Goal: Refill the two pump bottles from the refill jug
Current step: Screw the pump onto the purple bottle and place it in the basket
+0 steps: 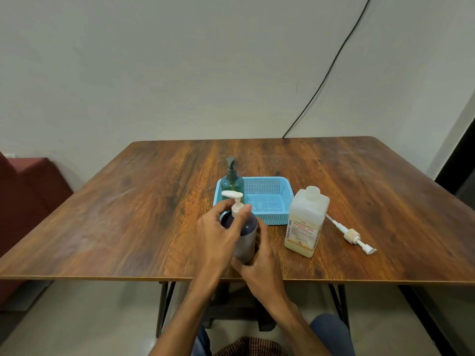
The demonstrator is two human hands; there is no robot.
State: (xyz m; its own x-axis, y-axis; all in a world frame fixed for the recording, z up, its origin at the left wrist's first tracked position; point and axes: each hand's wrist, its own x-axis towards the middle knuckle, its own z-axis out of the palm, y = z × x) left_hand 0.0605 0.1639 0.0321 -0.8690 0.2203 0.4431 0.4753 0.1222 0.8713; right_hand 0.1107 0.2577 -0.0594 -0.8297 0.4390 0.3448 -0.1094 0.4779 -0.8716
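Head view, the only one.

- Wooden bench against a plain pale wall. A black cable runs down the wall to the bench's far edge.
- Dark pump bottle stands upright near the front edge, about mid-bench.
- Left grip is curled round the collar of the bottle's white pump, thumb on one side and fingers on the other. The nozzle points left.
- Right grip is wrapped round the lower body of the same bottle, grasping it low.
- Just behind is a blue mesh basket. A green pump bottle with a dark pump stands upright at its far left corner (apparently inside; its base is hidden).
- The refill jug, translucent and squarish, stands upright just right of the basket, with a pale liquid low in it.
- Jug label: vertical blue letters look like "BIOCHEK CHG", with a similar name in red beside them. The smaller print is unreadable.
- A loose white pump with dip tube lies flat on the bench right of the jug.
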